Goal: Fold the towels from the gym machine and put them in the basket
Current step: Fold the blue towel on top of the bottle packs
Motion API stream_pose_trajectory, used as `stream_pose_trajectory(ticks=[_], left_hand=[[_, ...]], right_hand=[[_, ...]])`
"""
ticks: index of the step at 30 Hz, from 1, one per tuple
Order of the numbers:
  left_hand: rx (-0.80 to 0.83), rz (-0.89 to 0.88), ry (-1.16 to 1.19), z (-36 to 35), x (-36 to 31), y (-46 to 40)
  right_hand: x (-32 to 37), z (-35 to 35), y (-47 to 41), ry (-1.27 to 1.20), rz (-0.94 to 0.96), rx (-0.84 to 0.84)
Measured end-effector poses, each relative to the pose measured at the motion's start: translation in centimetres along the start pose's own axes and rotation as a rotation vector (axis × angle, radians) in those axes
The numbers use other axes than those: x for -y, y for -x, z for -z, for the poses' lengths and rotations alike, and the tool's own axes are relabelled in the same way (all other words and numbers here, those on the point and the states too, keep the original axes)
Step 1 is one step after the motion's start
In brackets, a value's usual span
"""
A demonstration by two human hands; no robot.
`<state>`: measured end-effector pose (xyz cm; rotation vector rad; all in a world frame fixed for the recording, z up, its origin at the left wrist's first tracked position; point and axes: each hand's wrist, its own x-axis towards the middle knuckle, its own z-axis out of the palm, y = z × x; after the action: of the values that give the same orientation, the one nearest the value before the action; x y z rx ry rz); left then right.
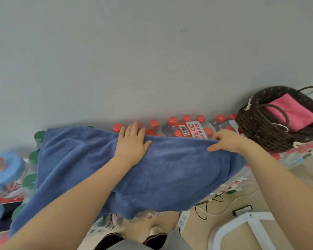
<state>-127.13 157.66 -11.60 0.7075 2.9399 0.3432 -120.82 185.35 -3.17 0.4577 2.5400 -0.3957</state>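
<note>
1. Head view, nearest the camera: both bare forearms reach forward from the bottom edge, over the person's grey-clad legs and dark shoes, with a white frame low on the right.
2. Beyond them, the blue towel lies spread over shrink-wrapped packs of water bottles set against the wall. Its near edge hangs off the front of the packs, and its far edge sits just short of the red caps.
3. Progress, as I judge it: a pink towel already lies folded inside the dark woven basket, which rests on the bottle packs at the right, just beside the blue towel's right end. The blue towel looks at most partly folded, so its remaining folds and the move into the basket are left. No gym machine is in view, so I cannot tell whether more towels wait.
4. The left hand lies flat on the towel near its far edge, palm down, fingers straight and slightly spread, pressing the cloth.
5. The right hand is at the towel's far right edge, its fingers curled over, pinching the cloth against the thumb.
</note>
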Motion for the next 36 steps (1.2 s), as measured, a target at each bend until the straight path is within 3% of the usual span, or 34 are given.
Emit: stream_pose_trajectory(ticks=[7,11,14,17,19,21,24,28,30,32,34,36], left_hand=[[-0.111,-0.02,0.002,1.0,0.2,-1.4],[-0.181,0.161,-0.035,3.6,-0.3,-2.9],[-0.101,0.168,-0.063,3.7,0.2,-3.3],[-0.015,0.154,-0.093,3.3,1.9,-2.6],[-0.006,0.118,-0.12,3.8,2.9,-2.1],[0.007,0.06,-0.129,4.5,3.8,-1.6],[0.136,0.082,-0.123,5.4,6.0,-0.6],[0.37,0.14,-0.196,6.1,9.4,0.1],[0.338,0.055,-0.316,6.5,10.0,-0.1],[0.164,-0.004,-0.351,7.1,10.3,-0.5],[0.074,0.081,-0.213,8.1,10.9,-0.6],[0.144,0.209,-0.073,8.5,12.1,-0.2]], right_hand=[[0.2,-0.5,-4.4,-0.005,0.138,-0.461],[1.0,1.2,-5.5,0.209,0.166,-0.745],[2.9,0.7,-5.9,0.33,0.149,-0.73],[7.0,-2.5,-5.2,0.28,0.502,-0.686],[10.5,-4.7,-4.1,0.235,0.75,-0.515],[13.8,-6.5,-3.6,0.221,0.849,-0.326],[16.9,-8.2,-4.3,0.257,0.817,-0.261],[18.0,-8.4,-5.4,0.17,0.7,-0.319],[18.4,-7.7,-5.9,0.228,0.691,-0.368],[18.8,-7.2,-6.3,0.344,0.699,-0.405],[19.1,-6.9,-6.6,0.436,0.71,-0.446],[19.6,-6.6,-6.7,0.472,0.694,-0.438]])
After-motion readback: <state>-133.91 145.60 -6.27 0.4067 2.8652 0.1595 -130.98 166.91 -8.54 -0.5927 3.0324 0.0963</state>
